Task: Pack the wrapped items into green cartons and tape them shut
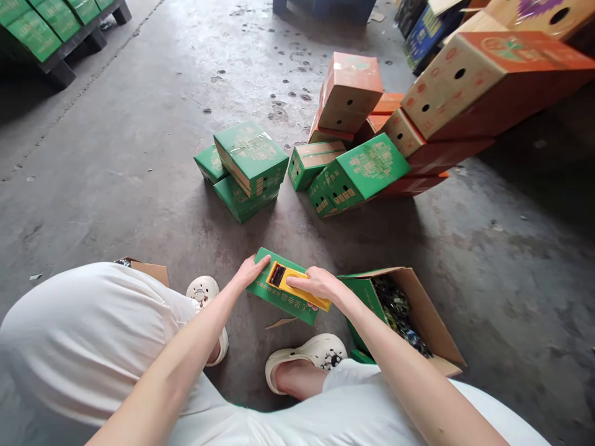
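A green carton (297, 310) with printed Chinese characters is in front of me, between my knees and slightly tilted. My left hand (251, 271) grips its upper left corner. In my right hand (318, 284) is a yellow box-shaped thing (294, 277) with a dark window at one end; its exact kind is not clear. My right thumb lies along its top while the fingers are mostly hidden underneath. The yellow thing lies over the carton's printed face, apparently touching it. To the right stands an open green carton (365, 297) with dark, shiny wrapped items (397, 310) inside.
Green cartons (253, 152) are piled ahead, with more green cartons (379, 164) beside stacked orange cartons (465, 87). A pallet (60, 71) of green boxes stands far left. Another open carton (151, 271) is partly behind my left knee. My clog-shod feet (320, 353) flank the work.
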The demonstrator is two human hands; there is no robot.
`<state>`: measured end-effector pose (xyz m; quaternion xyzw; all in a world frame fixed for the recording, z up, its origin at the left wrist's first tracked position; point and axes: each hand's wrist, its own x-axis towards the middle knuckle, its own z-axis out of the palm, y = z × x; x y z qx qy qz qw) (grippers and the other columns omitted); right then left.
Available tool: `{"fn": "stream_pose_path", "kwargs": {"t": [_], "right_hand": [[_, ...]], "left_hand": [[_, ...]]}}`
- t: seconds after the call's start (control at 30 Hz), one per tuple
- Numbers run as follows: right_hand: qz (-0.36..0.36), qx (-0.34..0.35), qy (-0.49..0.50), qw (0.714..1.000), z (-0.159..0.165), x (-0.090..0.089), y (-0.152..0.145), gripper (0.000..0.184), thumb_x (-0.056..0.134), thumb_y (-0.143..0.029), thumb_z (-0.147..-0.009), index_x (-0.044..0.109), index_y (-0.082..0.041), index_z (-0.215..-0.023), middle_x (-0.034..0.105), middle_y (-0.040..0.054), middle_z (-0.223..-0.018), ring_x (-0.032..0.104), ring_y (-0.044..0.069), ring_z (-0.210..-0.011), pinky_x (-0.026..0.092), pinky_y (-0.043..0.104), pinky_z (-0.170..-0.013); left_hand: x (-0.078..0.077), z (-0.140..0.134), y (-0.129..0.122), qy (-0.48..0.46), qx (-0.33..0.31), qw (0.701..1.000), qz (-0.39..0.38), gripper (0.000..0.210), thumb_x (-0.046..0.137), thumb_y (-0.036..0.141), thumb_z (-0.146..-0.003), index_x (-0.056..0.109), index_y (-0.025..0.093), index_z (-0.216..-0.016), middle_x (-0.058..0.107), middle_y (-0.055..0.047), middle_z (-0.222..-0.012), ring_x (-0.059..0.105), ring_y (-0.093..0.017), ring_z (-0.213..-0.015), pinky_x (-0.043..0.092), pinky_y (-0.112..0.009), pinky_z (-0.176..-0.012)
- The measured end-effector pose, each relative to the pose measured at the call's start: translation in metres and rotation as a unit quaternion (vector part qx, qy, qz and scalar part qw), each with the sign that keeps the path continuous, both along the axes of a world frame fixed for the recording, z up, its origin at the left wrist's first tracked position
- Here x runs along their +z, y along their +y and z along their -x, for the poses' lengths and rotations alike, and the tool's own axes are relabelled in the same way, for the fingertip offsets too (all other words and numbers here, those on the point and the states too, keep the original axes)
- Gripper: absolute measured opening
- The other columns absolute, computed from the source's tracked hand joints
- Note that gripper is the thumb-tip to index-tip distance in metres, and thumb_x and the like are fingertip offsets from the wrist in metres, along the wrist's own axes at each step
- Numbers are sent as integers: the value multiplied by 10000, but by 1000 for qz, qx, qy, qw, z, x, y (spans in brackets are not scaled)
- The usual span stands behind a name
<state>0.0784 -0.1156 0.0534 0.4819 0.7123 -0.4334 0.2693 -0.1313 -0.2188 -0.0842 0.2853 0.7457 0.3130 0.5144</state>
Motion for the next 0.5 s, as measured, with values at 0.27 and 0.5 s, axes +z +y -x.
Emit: {"fn": "stream_pose_path", "kwargs": {"t": [0.27,0.5], "right_hand": [[122,-62,24,990,-59,8,2,629,633,-816,-793,642,-198,-674,695,85,-578,638,207,-491,447,269,-465],[11,-14,-30,999,-56,5,-3,596,618,-729,-842,656,-174,-626,707,106,-596,675,223,-535,437,266,-477]], "left_hand": [[2,9,-3,-51,-32,998,1,679,500,727,-942,707,163,-1260,771,-122,-1231,708,-289,-1156,522,-298,-933],[10,9,-9,-38,-7,995,93,786,510,784,-908,695,137,-1315,735,-178,-1301,682,-348,-1235,552,-354,-971]]}}
